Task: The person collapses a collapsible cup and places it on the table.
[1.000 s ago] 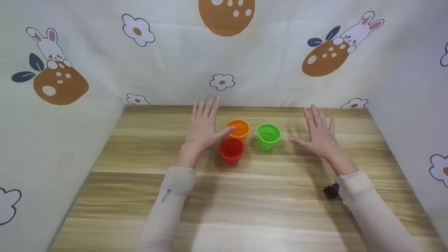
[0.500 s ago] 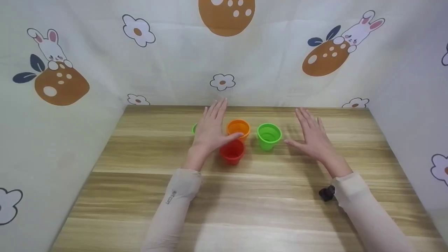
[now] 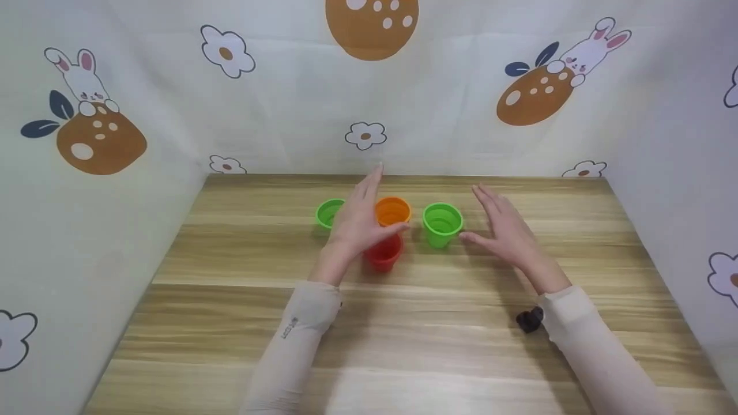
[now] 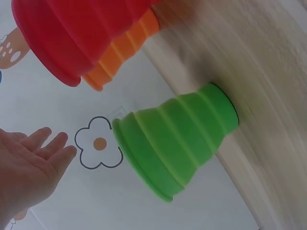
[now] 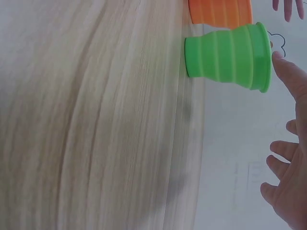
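Note:
Several collapsible cups stand upright on the wooden table. A red cup (image 3: pixel 383 259) is in front of an orange cup (image 3: pixel 393 208); green cups flank them, the right green cup (image 3: pixel 442 225) and the left green cup (image 3: pixel 328 213). My left hand (image 3: pixel 358 225), fingers extended and thumb spread, hovers over the group and hides parts of the red, orange and left green cups. The left wrist view shows the left hand (image 4: pixel 31 165) above the green cup's rim. My right hand (image 3: pixel 507 233) is beside the right green cup, thumb near its rim; contact is unclear. Neither hand holds anything.
The wooden table (image 3: pixel 438 346) meets a printed cloth backdrop (image 3: pixel 288 104) close behind the cups. Cloth also rises along both sides. A small black device (image 3: pixel 529 319) is at the right sleeve's cuff.
Both hands have moved inward toward each other. The left hand has shifted right, uncovering much of the left green cup; the right hand has come nearer the right green cup. The cups stay put.

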The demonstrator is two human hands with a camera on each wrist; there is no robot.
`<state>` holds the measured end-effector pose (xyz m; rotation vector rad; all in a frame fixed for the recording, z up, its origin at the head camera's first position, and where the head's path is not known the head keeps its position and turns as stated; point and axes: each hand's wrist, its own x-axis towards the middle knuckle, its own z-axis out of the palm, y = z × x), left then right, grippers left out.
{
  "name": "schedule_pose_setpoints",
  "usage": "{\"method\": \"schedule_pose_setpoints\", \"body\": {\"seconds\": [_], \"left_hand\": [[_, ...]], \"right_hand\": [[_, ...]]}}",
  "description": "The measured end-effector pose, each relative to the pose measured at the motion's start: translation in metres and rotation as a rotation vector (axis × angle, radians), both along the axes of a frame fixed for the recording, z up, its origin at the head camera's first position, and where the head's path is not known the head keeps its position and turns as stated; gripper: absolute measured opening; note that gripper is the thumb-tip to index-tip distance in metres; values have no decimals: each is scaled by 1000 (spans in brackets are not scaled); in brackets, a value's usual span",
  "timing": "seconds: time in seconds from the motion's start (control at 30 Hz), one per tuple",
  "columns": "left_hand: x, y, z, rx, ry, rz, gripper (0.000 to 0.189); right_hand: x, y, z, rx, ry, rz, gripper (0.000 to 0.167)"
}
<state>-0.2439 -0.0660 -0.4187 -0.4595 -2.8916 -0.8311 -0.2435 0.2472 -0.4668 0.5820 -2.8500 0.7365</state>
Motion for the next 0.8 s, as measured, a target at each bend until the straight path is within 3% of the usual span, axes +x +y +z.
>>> {"method": "schedule_pose_setpoints", "body": {"seconds": [0.27, 0.8], "left_hand": [[3, 12, -2, 76, -50, -13, 121], [4, 35, -2, 217, -108, -87, 114]], "right_hand": [[2, -5, 0, -27, -77, -12, 97], [5, -16, -3, -72, -129, -14, 90]]}}
